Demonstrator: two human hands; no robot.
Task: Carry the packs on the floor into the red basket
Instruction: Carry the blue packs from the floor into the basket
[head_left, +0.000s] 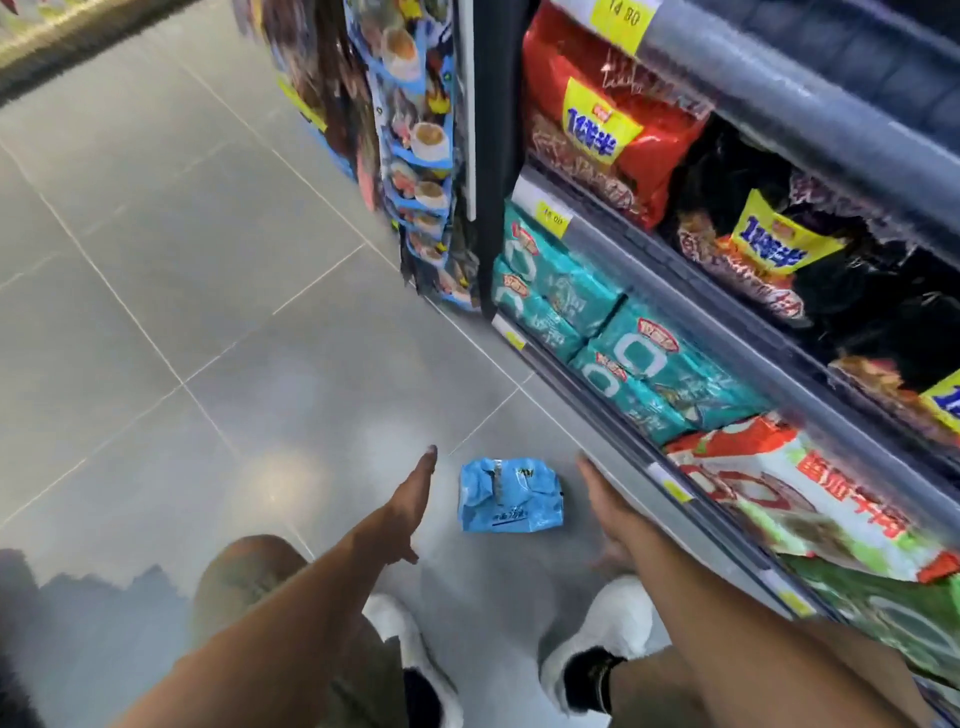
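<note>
A light blue pack (510, 496) lies flat on the grey tiled floor, just ahead of my feet. My left hand (410, 506) reaches down on the pack's left side with fingers stretched out, holding nothing. On the pack's right side my right hand (605, 506) is also extended and empty, close to the bottom shelf edge. Neither hand touches the pack. No red basket is in view.
Store shelves (613, 244) on the right hold teal, red, black and white-green noodle packs behind yellow price tags. A rack of blue packets (421, 156) stands at the shelf's end. My white shoes (608, 623) stand behind the pack. Grey floor tiles (182, 312) spread to the left.
</note>
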